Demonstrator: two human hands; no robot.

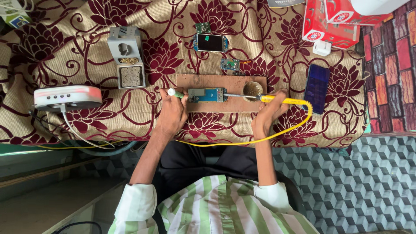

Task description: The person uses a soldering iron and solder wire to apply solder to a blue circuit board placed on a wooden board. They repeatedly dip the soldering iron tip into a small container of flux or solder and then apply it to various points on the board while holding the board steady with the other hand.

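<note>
With our right hand [268,116] clamped on the yellow soldering iron [260,98] and our left hand [172,113] pinching a white-tipped tool [175,92] beside the circuit board [208,94] mid-plank [225,105], a slip could scorch the tablecloth [86,56] or cable [294,123]

the right hand [268,116] holds a yellow soldering iron [260,98], its tip just beside a small round tin [252,89]. the left hand [172,113] pinches a white-tipped tool [175,93] beside a blue circuit board [207,95] lying on a wooden board [242,105] on the floral-clothed desk [78,56].
</note>
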